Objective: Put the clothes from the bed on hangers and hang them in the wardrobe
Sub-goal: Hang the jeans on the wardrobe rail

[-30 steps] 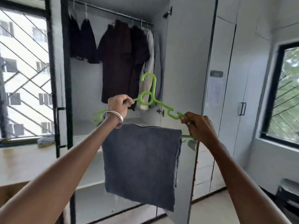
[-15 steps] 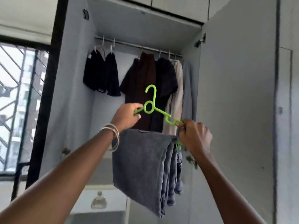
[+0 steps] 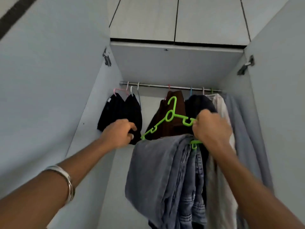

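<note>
Head view looks up into the open grey wardrobe (image 3: 178, 63), where the bright green plastic hanger (image 3: 170, 115) sits at centre frame, tilted so that its left arm dips toward seven o'clock and its hook points up toward the rail. Folded grey-blue denim jeans (image 3: 158, 176) drape over its lower bar and hang down toward six o'clock. The right hand (image 3: 212, 129) is clenched around the hanger's right shoulder at three o'clock from the hook and carries its weight. The left hand (image 3: 118, 133) is at nine o'clock from the hanger, fingers loosely curled, just off the hanger's left tip; whether it touches the black garment behind it cannot be told. A silver metal bangle (image 3: 66, 182) rings the left wrist. At twelve o'clock runs the silver metal rail (image 3: 165, 86), above and apart from the green hook. On it hang two short black garments (image 3: 120, 113) at ten o'clock, a dark brown shirt (image 3: 165, 123) behind the hanger, a dark navy garment (image 3: 199, 103), a cream garment (image 3: 219, 104) and a pale grey-blue cloth (image 3: 244, 129) at three o'clock.
</note>
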